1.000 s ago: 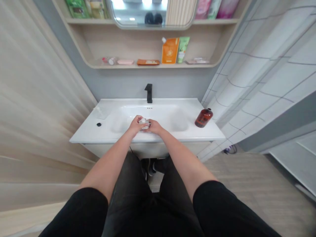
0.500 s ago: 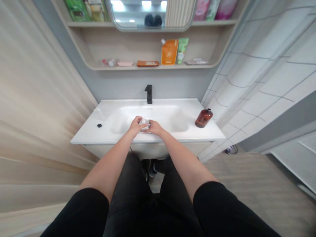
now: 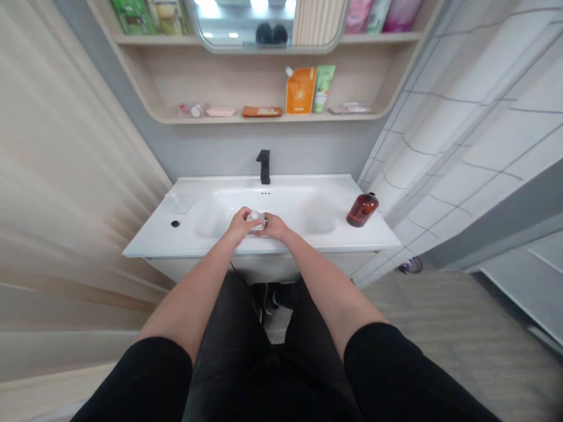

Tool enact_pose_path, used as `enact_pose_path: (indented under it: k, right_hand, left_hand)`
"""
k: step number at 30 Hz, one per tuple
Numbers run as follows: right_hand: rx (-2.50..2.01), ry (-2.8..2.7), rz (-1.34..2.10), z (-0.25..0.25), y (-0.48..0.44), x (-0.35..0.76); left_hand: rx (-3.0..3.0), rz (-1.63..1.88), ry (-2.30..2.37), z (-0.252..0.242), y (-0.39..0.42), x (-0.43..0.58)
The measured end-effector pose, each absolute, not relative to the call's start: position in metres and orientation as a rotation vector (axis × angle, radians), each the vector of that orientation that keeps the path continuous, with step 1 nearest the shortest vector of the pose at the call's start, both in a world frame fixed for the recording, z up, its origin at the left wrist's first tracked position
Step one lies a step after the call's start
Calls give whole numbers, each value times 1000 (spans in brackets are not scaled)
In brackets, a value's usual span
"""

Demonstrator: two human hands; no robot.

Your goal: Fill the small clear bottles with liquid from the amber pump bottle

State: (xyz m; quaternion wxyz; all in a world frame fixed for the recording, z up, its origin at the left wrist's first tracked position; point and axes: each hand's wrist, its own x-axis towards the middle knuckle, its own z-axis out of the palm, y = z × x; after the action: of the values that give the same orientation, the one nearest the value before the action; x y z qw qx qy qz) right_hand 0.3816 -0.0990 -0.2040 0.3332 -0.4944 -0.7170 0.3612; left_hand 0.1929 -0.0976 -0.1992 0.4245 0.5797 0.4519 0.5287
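Over the front part of the white sink, a small clear container sits between my two hands. My left hand has its fingers closed round its left side. My right hand grips it from the right. What the container holds is too small to tell. Behind it rises a black faucet. A brown bottle with an open neck stands on the counter to the right. To the left lies a small black cap, with a clear item behind it.
Above the sink, a wall shelf holds an orange pouch, a green tube and several small items. A mirror hangs over it. A beige curtain is at left, a white tiled wall at right.
The view has shifted very slightly. Both hands keep their hold on the clear container, which appears turned a little.
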Motion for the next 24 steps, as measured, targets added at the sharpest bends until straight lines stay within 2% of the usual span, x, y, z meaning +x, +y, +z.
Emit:
enact_pose_path:
  k: [13, 24]
  right_hand:
    - [-1289, -1873, 929, -202, -99, 381]
    - [-1314, -1874, 938, -197, -102, 381]
  left_hand:
    - [1430, 1231, 1106, -198, -98, 193]
    - [1412, 1302, 1089, -194, -102, 194]
